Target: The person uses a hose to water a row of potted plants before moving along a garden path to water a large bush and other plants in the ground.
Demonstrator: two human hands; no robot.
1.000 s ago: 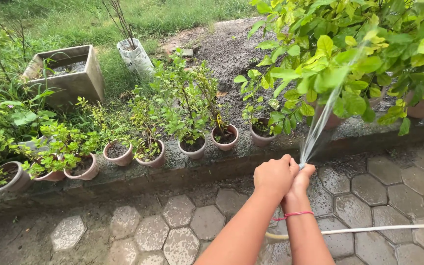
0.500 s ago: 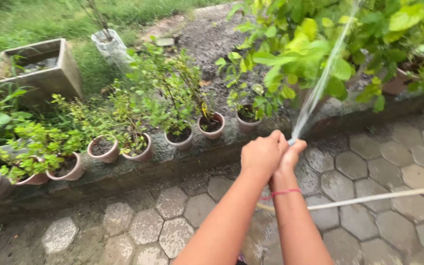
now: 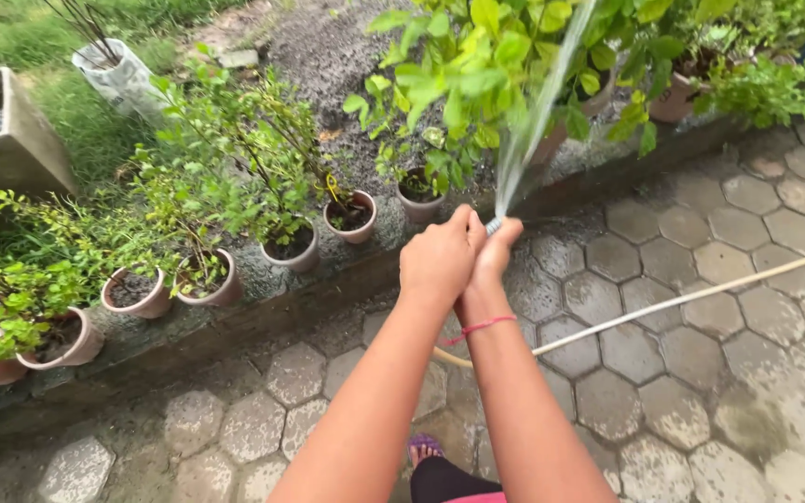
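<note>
Both my hands are wrapped together round the end of a pale garden hose (image 3: pixel 701 296). My left hand (image 3: pixel 440 256) covers the front, and my right hand (image 3: pixel 498 250), with a red thread on its wrist, sits behind it at the nozzle. A fan of water (image 3: pixel 533 121) shoots up from between my fingers into a big leafy potted bush (image 3: pixel 486 65). The hose trails off to the right across the paving.
A row of small clay pots (image 3: pixel 351 216) with green plants stands on a wet concrete ledge (image 3: pixel 263 307). A square concrete planter (image 3: pixel 6 140) and a white sack (image 3: pixel 123 79) sit at the back left. Hexagonal paving stones (image 3: pixel 701 373) lie underfoot; my sandalled foot (image 3: pixel 424 449) shows below.
My view has swung right and down, so the pots slid left. My hands stay clasped on the hose, and the water jet keeps hitting the leafy bush.
</note>
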